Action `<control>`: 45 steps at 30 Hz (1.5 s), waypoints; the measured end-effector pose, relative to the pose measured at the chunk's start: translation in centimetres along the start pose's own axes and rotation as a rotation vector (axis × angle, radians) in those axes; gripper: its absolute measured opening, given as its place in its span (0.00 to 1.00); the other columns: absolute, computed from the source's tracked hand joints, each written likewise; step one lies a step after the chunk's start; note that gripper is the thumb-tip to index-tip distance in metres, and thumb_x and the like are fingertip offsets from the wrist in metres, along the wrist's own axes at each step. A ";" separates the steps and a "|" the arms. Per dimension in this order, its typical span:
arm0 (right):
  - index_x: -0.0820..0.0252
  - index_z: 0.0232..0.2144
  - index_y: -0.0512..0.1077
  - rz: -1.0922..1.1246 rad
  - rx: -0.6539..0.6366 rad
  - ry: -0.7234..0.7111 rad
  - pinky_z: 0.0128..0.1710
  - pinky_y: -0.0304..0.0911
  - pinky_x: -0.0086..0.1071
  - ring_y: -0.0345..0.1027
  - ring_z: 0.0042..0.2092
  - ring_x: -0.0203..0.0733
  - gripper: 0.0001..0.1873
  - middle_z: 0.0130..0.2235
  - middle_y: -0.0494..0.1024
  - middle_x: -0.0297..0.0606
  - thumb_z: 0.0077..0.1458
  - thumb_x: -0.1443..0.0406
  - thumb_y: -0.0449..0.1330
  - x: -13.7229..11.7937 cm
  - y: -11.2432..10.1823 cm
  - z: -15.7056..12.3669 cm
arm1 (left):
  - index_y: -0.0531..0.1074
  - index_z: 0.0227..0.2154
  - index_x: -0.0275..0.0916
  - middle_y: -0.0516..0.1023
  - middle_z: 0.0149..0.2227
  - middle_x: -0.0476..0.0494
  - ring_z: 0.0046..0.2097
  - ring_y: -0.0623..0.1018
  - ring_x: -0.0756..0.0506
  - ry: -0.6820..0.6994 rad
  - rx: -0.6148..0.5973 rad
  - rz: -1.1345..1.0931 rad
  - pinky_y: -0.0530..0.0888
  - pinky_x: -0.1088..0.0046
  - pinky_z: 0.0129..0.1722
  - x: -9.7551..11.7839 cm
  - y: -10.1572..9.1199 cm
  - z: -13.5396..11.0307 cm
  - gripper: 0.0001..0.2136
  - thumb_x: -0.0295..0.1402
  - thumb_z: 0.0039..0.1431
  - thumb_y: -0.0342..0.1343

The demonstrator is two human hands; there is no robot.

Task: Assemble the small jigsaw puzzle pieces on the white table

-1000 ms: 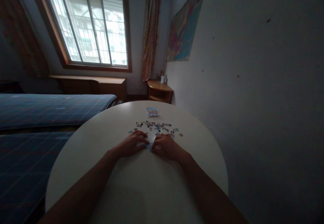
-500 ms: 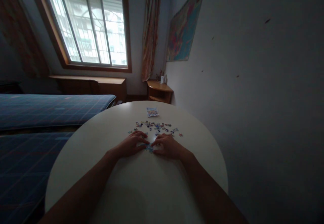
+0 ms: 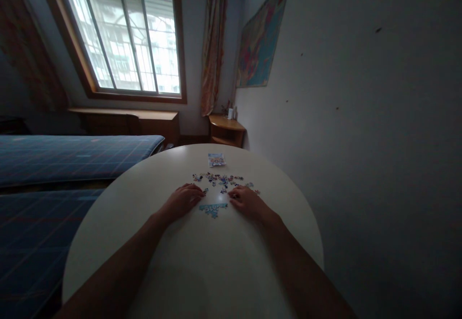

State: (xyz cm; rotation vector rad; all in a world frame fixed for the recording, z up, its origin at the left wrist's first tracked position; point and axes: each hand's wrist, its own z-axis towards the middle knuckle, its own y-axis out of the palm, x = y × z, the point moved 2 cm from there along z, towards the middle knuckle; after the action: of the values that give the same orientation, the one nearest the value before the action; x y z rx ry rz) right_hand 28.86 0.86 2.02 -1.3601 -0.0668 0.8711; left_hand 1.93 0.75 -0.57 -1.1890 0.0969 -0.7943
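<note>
A small joined section of jigsaw puzzle (image 3: 212,208), light blue with a straight far edge, lies flat on the round white table (image 3: 202,266). My left hand (image 3: 185,199) rests left of it, fingers stretched forward and lying low; their tips are beside a loose puzzle piece (image 3: 205,191). On the other side, my right hand (image 3: 249,203) has its fingers curled in, thumb and fingertips close together. Whatever they pinch is too dark and small to make out. Beyond both hands spreads a scatter of loose puzzle pieces (image 3: 223,180), mostly dark blue, white and reddish.
A printed packet (image 3: 216,159) lies behind the pieces. Two mattresses with blue plaid covers (image 3: 72,158) are left of the table. A plain wall (image 3: 361,165) runs along the right. Past the far table edge stands a wooden corner shelf (image 3: 226,124).
Both hands have drawn apart, away from the joined puzzle section, leaving it uncovered. My left hand shifted left and slightly away from me; my right hand shifted right.
</note>
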 end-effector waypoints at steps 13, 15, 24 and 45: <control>0.62 0.49 0.73 -0.134 0.132 0.186 0.54 0.59 0.37 0.66 0.52 0.45 0.17 0.51 0.76 0.45 0.57 0.69 0.56 1.9 0.2 0.4 | 0.79 0.39 0.46 0.80 0.44 0.47 0.47 0.75 0.43 -0.084 0.042 0.052 0.71 0.65 0.50 -0.3 0.1 0.0 0.12 0.37 0.65 0.49; 0.62 0.50 0.72 -0.146 0.196 0.263 0.54 0.58 0.36 0.66 0.52 0.44 0.20 0.51 0.76 0.44 0.56 0.72 0.54 3.3 -0.3 0.4 | 0.79 0.39 0.46 0.80 0.44 0.46 0.47 0.75 0.43 -0.079 0.044 0.061 0.70 0.65 0.52 -0.3 0.0 0.0 0.12 0.37 0.65 0.49; 0.61 0.53 0.71 -0.182 0.352 0.551 0.51 0.61 0.36 0.68 0.52 0.45 0.24 0.51 0.76 0.45 0.55 0.75 0.50 8.6 -2.0 -1.1 | 0.78 0.38 0.46 0.80 0.44 0.47 0.48 0.75 0.43 -0.085 0.043 0.046 0.70 0.64 0.51 -0.1 -0.1 0.0 0.12 0.36 0.64 0.49; 0.58 0.36 0.80 -0.088 0.160 0.400 0.40 0.64 0.31 0.74 0.39 0.41 0.09 0.38 0.82 0.40 0.55 0.64 0.60 4.8 -1.7 -0.8 | 0.78 0.39 0.45 0.79 0.44 0.46 0.48 0.75 0.43 -0.068 0.047 0.025 0.70 0.65 0.52 0.2 -0.1 -0.1 0.12 0.35 0.64 0.49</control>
State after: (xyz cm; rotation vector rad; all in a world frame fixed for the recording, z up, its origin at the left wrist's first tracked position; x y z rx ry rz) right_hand 33.46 3.05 1.25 -1.3464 0.2459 0.5075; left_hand 1.99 0.53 -0.40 -1.1676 0.0364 -0.7299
